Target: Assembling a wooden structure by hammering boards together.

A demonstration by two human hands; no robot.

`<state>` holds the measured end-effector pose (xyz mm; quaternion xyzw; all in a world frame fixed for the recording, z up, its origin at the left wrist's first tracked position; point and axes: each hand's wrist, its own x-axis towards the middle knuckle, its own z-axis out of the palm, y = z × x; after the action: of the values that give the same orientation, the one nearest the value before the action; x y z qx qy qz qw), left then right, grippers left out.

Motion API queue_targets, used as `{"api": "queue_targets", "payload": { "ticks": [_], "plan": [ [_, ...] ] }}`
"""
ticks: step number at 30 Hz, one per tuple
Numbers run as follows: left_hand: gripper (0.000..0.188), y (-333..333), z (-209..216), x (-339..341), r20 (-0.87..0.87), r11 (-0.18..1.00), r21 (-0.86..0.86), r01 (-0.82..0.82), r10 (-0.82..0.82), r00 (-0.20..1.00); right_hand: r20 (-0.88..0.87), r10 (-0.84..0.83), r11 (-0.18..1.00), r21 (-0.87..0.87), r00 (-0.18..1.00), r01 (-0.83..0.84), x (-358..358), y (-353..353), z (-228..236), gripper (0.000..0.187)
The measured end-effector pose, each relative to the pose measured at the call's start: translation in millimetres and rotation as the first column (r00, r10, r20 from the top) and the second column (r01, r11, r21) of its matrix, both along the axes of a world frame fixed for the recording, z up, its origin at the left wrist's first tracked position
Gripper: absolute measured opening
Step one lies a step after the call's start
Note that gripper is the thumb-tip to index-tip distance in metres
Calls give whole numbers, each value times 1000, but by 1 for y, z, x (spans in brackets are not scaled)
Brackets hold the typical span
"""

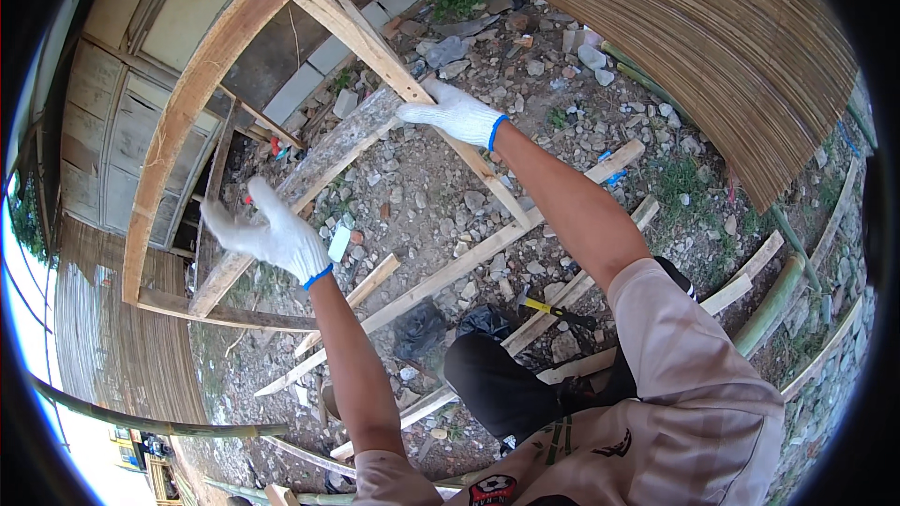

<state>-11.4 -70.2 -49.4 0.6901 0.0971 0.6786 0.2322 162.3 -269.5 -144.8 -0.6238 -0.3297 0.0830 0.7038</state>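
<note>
A wooden frame (178,117) of nailed planks stands tilted in front of me, with a wide board (319,169) running across its middle. My right hand (457,115), in a white knit glove with a blue cuff, is closed around the frame's right-hand plank near where that board meets it. Over the lower left part of the frame is my left hand (281,239), gloved the same way. Its thumb and fingers are spread, slightly blurred, with nothing held. Whether it touches the board behind it I cannot tell.
A yellow-and-black-handled hammer (544,306) lies by my knee. Long wooden strips (469,262) cross the stony ground, near black plastic bags (419,330). A slatted bamboo screen (694,47) rises at the upper right. Green bamboo poles (771,307) lie at the right.
</note>
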Motion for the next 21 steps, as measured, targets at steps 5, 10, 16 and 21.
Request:
{"api": "queue_targets", "payload": {
  "ticks": [5, 10, 16, 21],
  "plan": [
    [78, -50, 50, 65, -905, 820, 320, 474, 116, 410, 89, -108, 994, 41, 990, 105, -5, 11, -9, 63],
    [98, -42, 41, 105, -992, 841, 97, 533, 41, 116, 27, -78, 992, 99, 997, 75, 3, 8, -23, 62],
    [87, -31, 34, 103, -980, 804, 141, 577, 30, 198, -35, -38, 991, 128, 999, 42, 5, 8, -28, 68],
    [82, -30, 27, 105, -972, 813, 187, 551, 72, 223, -100, 21, 986, 168, 995, -3, 20, 8, -40, 72]
  ]
}}
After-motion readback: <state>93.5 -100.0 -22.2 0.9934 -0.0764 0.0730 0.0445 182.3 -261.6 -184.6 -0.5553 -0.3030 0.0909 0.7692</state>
